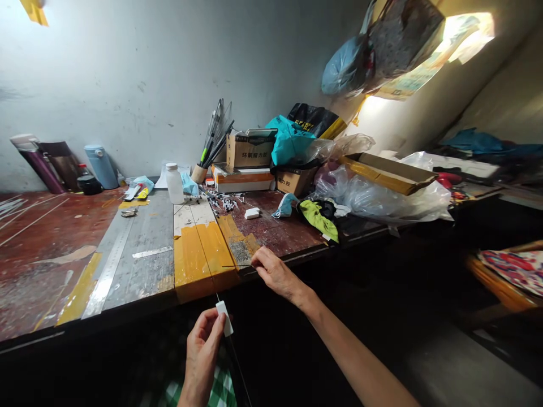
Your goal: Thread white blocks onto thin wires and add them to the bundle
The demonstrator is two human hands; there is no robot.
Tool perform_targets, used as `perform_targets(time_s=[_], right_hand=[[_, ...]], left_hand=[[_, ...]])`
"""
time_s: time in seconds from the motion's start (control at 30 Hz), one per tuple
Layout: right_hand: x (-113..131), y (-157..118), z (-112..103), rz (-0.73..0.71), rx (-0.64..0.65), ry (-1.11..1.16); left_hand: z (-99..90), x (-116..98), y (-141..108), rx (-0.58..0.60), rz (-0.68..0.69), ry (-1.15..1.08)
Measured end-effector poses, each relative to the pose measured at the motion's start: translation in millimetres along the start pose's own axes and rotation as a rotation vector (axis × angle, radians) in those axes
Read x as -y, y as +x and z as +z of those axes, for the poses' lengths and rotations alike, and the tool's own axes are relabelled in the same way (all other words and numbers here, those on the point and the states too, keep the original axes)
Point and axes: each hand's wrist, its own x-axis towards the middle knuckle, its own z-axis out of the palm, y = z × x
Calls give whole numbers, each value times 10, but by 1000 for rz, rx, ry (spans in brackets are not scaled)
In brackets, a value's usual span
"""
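In front of the bench edge, my left hand [206, 339] pinches a small white block [224, 318] between thumb and fingers. A thin dark rod [202, 240] lies over the bench and lines up with the block; a thin length also shows below it. Whether it runs through the block, I cannot tell. My right hand [274, 272] is closed on a thin dark stick [235, 265], which points left over the strip of orange tape [193, 254] at the bench edge. Another white block [251, 213] lies farther back, near a scatter of small white and black pieces [229, 203].
A steel ruler [108, 265] and a short ruler [153, 252] lie left. A white bottle [174, 183] stands behind the tape. Beyond are a holder of rods [199, 173], cardboard boxes [250, 150] and plastic bags [373, 195]. A patterned seat [515, 268] is at right.
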Motion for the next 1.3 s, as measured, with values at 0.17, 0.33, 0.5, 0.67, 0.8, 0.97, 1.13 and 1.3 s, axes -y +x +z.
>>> perform_targets(time_s=[0.17, 0.33, 0.5, 0.67, 0.8, 0.97, 1.13, 1.3], right_hand=[[-113, 86, -12, 29, -69, 19], [-52, 169, 14, 117, -147, -14], [440, -332, 176, 307, -103, 57], [689, -777, 358, 584, -112, 228], [540, -587, 165, 481, -147, -58], [277, -21, -235, 354, 36, -653], [85, 431, -183, 295, 119, -680], [36, 582, 72, 250, 168, -623]], left_hand=[[-21, 7, 5, 25, -12, -3], [116, -73, 71, 31, 28, 8], [281, -119, 243, 14, 134, 59], [329, -82, 316, 28, 139, 60], [284, -82, 255, 24, 127, 58], [241, -120, 178, -4, 132, 51], [242, -104, 137, -6, 105, 25], [258, -85, 128, -24, 77, 20]])
